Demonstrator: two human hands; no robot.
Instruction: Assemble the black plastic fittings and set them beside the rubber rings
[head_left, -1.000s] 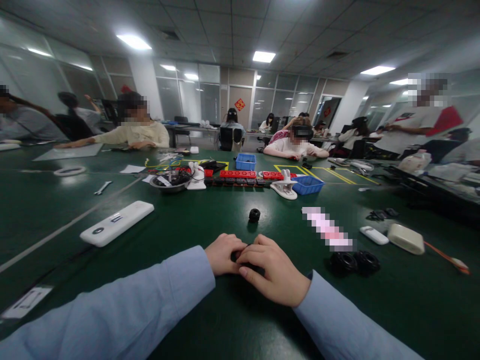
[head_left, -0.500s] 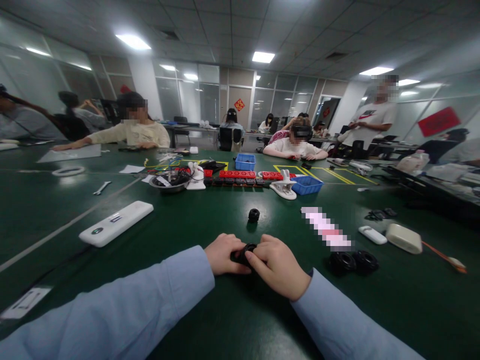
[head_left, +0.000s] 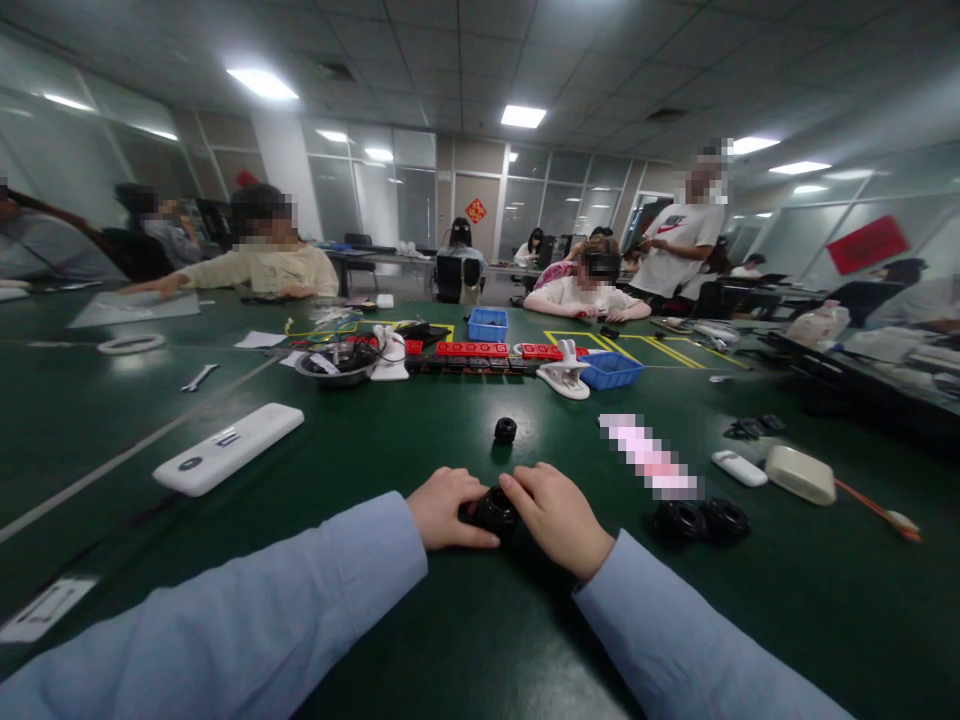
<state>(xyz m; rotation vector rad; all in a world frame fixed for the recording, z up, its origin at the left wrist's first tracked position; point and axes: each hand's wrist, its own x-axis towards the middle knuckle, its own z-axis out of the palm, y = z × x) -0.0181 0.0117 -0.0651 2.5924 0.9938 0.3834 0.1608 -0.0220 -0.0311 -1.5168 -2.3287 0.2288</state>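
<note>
Currently holding larger black wheel (head_left: 496, 511) on near side of small black wheel (head_left: 505, 431), clamped in fingers of left hand (head_left: 448, 508), touched by those of right hand (head_left: 559, 520), can't tell if gripped there.

Ceiling lights (head_left: 523, 117) glaring; dim overall (edges stretched).

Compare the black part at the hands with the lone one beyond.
The near part is gripped by the left hand, while the far part rests on the table. The near part is partly covered, the far part fully visible. The near part appears larger than the far part. Both are black and rounded.
</note>
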